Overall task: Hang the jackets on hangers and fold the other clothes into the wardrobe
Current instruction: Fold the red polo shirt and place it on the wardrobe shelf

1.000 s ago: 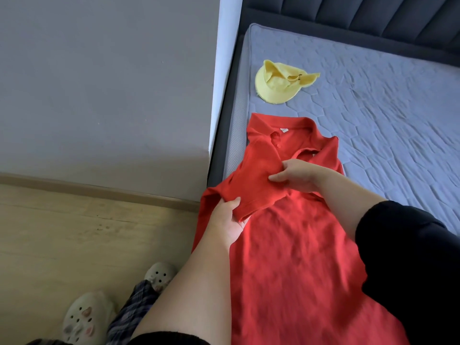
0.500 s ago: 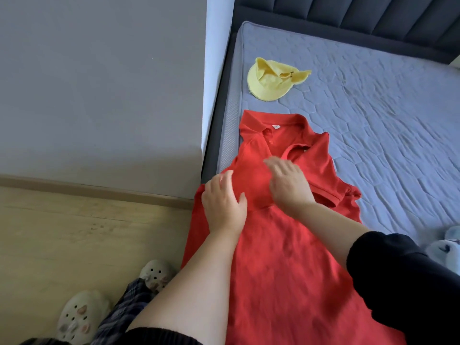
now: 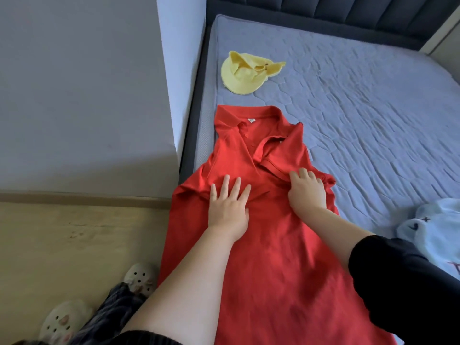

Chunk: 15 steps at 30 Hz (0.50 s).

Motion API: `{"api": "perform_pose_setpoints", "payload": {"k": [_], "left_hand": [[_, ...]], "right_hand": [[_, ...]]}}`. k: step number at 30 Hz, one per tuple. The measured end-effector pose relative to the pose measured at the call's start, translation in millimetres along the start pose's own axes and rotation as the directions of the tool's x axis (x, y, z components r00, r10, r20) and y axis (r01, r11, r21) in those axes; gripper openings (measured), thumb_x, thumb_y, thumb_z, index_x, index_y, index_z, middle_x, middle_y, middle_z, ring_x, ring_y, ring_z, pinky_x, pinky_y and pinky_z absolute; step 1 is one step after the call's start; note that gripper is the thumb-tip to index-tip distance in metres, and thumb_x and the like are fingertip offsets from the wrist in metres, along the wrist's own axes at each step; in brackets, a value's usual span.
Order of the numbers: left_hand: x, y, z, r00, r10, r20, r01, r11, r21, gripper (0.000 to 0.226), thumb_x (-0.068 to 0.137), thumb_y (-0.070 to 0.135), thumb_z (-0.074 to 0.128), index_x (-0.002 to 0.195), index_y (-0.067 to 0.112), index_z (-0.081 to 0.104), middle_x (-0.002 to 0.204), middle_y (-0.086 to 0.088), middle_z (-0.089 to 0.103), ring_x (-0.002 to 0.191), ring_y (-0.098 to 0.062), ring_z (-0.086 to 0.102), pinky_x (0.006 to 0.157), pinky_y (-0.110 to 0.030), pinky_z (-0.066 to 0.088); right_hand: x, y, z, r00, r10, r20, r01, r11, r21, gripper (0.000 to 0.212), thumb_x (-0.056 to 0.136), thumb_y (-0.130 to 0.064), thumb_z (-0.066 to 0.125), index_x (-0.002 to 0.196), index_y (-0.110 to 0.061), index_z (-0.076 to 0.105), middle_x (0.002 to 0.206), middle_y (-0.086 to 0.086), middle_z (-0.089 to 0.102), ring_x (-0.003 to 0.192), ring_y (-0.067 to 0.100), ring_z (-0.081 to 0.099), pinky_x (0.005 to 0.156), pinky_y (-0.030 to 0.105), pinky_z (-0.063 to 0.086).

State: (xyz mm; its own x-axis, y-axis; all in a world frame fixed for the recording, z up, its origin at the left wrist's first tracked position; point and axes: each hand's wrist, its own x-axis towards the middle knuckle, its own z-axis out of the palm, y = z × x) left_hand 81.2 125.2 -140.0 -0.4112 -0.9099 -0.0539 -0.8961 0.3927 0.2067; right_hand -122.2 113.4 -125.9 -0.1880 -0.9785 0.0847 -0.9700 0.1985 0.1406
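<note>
The red shirt [image 3: 261, 245] lies flat on the bed [image 3: 361, 125], in the middle of the frame, with its collar pointing to the top. A second ago both hands were holding the shirt's sleeve on the left side and pulling it over the chest. Now that sleeve lies folded in. The left hand [image 3: 229, 204] has let go and rests flat on it, fingers straight and spread apart, pressing it smooth. The right hand [image 3: 307, 192] has moved over to the sleeve on the right side. Its fingers are bent on the cloth there, but I cannot tell if they pinch it or just press.

So one side looks done, and the other sleeve seems to be next. The shirt is not yet folded small, and it is not in the wardrobe.

A yellow hat [image 3: 249, 73] sits higher up on the bed. A pale blue cloth [image 3: 433, 227] lies at the right edge.
</note>
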Motion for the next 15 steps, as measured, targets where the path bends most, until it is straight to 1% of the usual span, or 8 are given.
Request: {"api": "perform_pose_setpoints", "payload": {"k": [3, 6, 8, 9, 11, 12, 13, 15], "left_hand": [[5, 5, 2, 0.999, -0.045, 0.020, 0.044, 0.997, 0.062, 0.060, 0.098, 0.037, 0.035, 0.153, 0.027, 0.011, 0.161, -0.003, 0.005, 0.148, -0.027, -0.009, 0.115, -0.050, -0.010], [15, 20, -4, 0.996, -0.080, 0.036, 0.075, 0.989, 0.128, 0.061, 0.097, 0.033, 0.036, 0.152, 0.018, 0.016, 0.161, -0.011, 0.006, 0.148, -0.029, -0.008, 0.115, -0.048, -0.011], [20, 27, -5, 0.993, -0.098, 0.069, 0.092, 0.992, 0.090, 0.063, 0.096, 0.029, 0.037, 0.152, 0.014, 0.014, 0.161, -0.011, 0.003, 0.147, -0.030, -0.008, 0.117, -0.046, -0.006], [22, 27, -4, 0.990, -0.107, 0.095, 0.103, 0.993, 0.050, 0.064, 0.096, 0.028, 0.038, 0.153, 0.015, 0.011, 0.161, -0.009, 0.000, 0.147, -0.029, -0.008, 0.118, -0.046, -0.003], [21, 22, -3, 0.985, -0.104, 0.138, 0.106, 0.994, -0.008, 0.065, 0.096, 0.033, 0.038, 0.153, 0.021, 0.010, 0.161, -0.004, -0.002, 0.148, -0.025, -0.008, 0.117, -0.051, -0.001], [19, 20, -3, 0.986, -0.097, 0.135, 0.101, 0.995, -0.024, 0.063, 0.096, 0.035, 0.038, 0.153, 0.023, 0.014, 0.161, -0.002, 0.001, 0.148, -0.023, -0.006, 0.115, -0.054, -0.001], [19, 17, -4, 0.989, -0.094, 0.114, 0.099, 0.994, -0.041, 0.060, 0.095, 0.035, 0.037, 0.151, 0.024, 0.020, 0.161, -0.001, 0.007, 0.148, -0.022, -0.002, 0.115, -0.056, 0.000], [22, 16, -12, 0.995, -0.100, 0.016, 0.101, 0.990, -0.097, 0.050, 0.094, 0.030, 0.038, 0.143, 0.021, 0.041, 0.156, 0.000, 0.027, 0.147, -0.021, 0.012, 0.115, -0.055, 0.002]], "right_hand": [[11, 1, -8, 0.982, 0.008, -0.191, 0.028, 0.983, 0.182, 0.008, 0.071, 0.006, 0.053, 0.069, 0.001, 0.058, 0.073, 0.019, 0.056, 0.069, 0.039, 0.057, 0.056, 0.042, 0.044], [12, -6, -14, 0.952, 0.071, -0.299, 0.019, 0.957, 0.289, 0.004, 0.076, 0.000, 0.059, 0.076, -0.001, 0.063, 0.077, 0.015, 0.057, 0.066, 0.038, 0.058, 0.051, 0.039, 0.045], [9, -11, -14, 0.988, 0.023, -0.154, 0.013, 0.973, 0.231, 0.012, 0.085, -0.009, 0.055, 0.090, -0.004, 0.065, 0.091, 0.013, 0.059, 0.077, 0.038, 0.061, 0.060, 0.040, 0.048], [6, -14, -13, 0.999, -0.027, 0.018, 0.024, 0.984, 0.179, 0.018, 0.090, -0.016, 0.052, 0.099, -0.006, 0.064, 0.101, 0.012, 0.058, 0.087, 0.037, 0.062, 0.067, 0.040, 0.048], [3, -17, -7, 0.952, -0.107, 0.287, 0.074, 0.990, 0.122, 0.028, 0.096, -0.026, 0.045, 0.110, -0.008, 0.061, 0.114, 0.010, 0.053, 0.102, 0.037, 0.060, 0.077, 0.040, 0.048], [2, -18, -5, 0.945, -0.117, 0.306, 0.084, 0.989, 0.120, 0.030, 0.097, -0.026, 0.043, 0.111, -0.007, 0.061, 0.114, 0.010, 0.053, 0.103, 0.036, 0.060, 0.079, 0.040, 0.048], [3, -20, -8, 0.960, -0.110, 0.259, 0.081, 0.990, 0.120, 0.031, 0.098, -0.024, 0.040, 0.108, -0.006, 0.063, 0.112, 0.011, 0.056, 0.102, 0.036, 0.059, 0.078, 0.040, 0.047], [6, -24, -11, 0.994, -0.109, -0.008, 0.109, 0.982, 0.152, 0.035, 0.093, -0.021, 0.037, 0.098, -0.003, 0.067, 0.103, 0.015, 0.061, 0.097, 0.038, 0.059, 0.077, 0.041, 0.046]]}}
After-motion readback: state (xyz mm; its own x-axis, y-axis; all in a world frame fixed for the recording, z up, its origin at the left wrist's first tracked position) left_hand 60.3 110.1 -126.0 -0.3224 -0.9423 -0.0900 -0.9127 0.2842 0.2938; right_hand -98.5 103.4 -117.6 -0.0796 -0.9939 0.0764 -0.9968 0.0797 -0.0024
